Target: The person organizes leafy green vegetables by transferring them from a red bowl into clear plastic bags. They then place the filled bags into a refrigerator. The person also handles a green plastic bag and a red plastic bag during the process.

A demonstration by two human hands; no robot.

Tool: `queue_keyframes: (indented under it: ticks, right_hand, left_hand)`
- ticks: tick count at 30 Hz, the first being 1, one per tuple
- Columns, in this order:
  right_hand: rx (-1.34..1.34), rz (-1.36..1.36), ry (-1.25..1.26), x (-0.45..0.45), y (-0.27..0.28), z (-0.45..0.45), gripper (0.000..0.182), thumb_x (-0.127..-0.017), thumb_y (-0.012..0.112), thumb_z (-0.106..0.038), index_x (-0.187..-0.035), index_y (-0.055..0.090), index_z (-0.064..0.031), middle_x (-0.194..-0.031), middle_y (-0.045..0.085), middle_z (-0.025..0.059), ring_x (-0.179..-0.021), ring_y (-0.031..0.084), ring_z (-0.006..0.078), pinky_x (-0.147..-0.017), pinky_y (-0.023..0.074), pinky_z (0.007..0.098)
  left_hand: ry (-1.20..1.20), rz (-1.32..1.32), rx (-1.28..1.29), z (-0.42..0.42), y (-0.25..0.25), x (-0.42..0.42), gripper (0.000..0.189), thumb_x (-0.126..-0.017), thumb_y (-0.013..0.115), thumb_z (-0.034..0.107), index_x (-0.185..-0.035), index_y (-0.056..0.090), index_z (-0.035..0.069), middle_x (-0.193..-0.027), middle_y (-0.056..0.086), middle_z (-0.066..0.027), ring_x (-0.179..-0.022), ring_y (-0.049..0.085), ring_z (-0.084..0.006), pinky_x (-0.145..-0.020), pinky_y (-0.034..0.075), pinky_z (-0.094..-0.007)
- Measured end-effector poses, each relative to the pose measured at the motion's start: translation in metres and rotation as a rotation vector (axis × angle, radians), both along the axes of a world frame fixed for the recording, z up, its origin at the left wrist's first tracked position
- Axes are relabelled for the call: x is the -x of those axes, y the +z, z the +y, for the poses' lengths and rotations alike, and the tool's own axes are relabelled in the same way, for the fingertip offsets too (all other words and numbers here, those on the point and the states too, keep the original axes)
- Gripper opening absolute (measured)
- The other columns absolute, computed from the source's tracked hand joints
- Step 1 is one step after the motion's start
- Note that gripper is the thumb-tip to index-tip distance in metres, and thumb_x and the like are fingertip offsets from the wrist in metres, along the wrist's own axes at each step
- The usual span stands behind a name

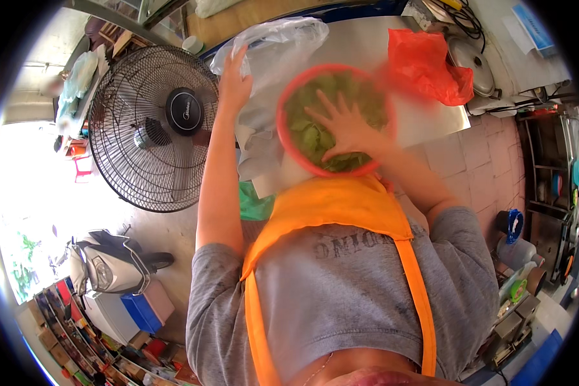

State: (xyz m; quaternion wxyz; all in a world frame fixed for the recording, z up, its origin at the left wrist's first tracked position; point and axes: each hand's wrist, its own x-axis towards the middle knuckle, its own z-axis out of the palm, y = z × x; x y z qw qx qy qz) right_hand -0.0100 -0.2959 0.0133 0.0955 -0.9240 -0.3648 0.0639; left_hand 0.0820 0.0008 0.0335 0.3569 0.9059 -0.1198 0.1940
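Observation:
Green leaves [311,137] fill a round red plastic basin [283,140] in front of my body. My right hand [345,126] lies over them, palm down with its fingers spread, slightly blurred. To the left, my left hand [236,79] is at the near edge of a clear plastic bag [289,41] and holds it, some fingertips behind or within the film. The bag's mouth is spread beyond the basin, over a metal-topped table [357,36]. A crumpled red plastic bag [422,65] lies at the table's right side.
A large black fan [185,111] stands close to my left forearm. Grey sheet material [255,149] hangs at the table's left edge, above a green bag [255,200]. A lidded pan [470,67] sits at the right. A motor scooter [106,270] is parked at the lower left.

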Motion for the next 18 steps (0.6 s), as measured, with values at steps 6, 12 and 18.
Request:
queue_keyframes:
  ticks: [6,12,18]
  right_hand:
    - [-0.008,-0.118,-0.003,-0.004,-0.027,0.004,0.113,-0.055,0.085,-0.042,-0.150,0.025,-0.0294,-0.127,0.048,0.0102,-0.115,0.048,0.0384,-0.085,0.0394,0.0527]
    - [-0.336,-0.034,-0.015,-0.017,-0.043,-0.014,0.085,-0.060,0.076,-0.011,-0.138,0.047,-0.0280,-0.106,0.057,0.0019,-0.104,0.056,0.0237,-0.084,0.0395,0.0400]
    - [-0.659,0.160,-0.022,-0.025,0.008,-0.042,0.076,-0.062,0.067,-0.001,-0.134,0.051,-0.0191,-0.111,0.059,0.0062,-0.108,0.055,0.0290,-0.091,0.0429,0.0387]
  left_hand:
    - [-0.054,0.108,0.114,-0.003,0.007,0.005,0.070,-0.073,0.050,-0.003,-0.141,0.044,0.014,-0.144,0.042,-0.0199,-0.116,0.052,-0.0295,-0.092,0.045,-0.0341]
    - [-0.087,0.127,0.176,-0.016,0.022,0.005,0.067,-0.074,0.051,-0.003,-0.139,0.047,0.012,-0.141,0.046,-0.0184,-0.069,0.056,-0.0176,-0.063,0.046,-0.0264]
    - [-0.204,0.165,0.105,-0.032,0.030,0.011,0.068,-0.074,0.051,-0.005,-0.139,0.048,0.016,-0.143,0.046,-0.0153,-0.069,0.057,-0.0164,-0.065,0.049,-0.0272]
